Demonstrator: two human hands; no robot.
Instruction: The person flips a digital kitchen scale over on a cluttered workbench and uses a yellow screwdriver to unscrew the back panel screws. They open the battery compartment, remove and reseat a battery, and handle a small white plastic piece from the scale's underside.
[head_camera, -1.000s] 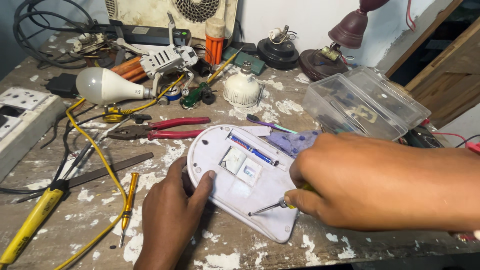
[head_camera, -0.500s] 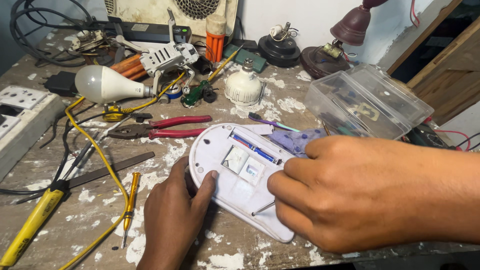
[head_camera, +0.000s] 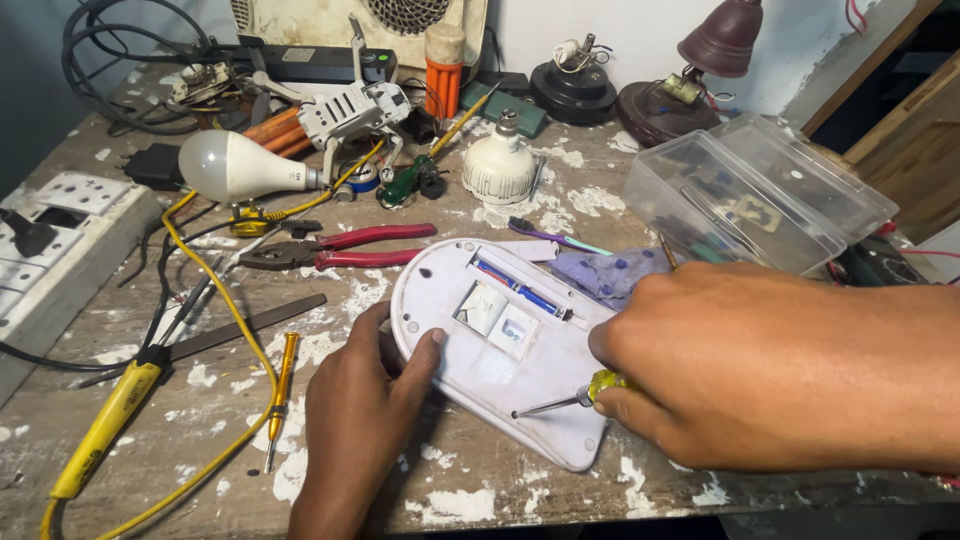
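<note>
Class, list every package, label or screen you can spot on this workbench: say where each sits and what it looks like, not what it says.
Plastic box: right rear, clear, rectangular, lidded, small parts inside.
Label: on the white device between the hands, small pale square sticker.
Label: on the black bar at rear, small white rectangle.
No screens in view.
</note>
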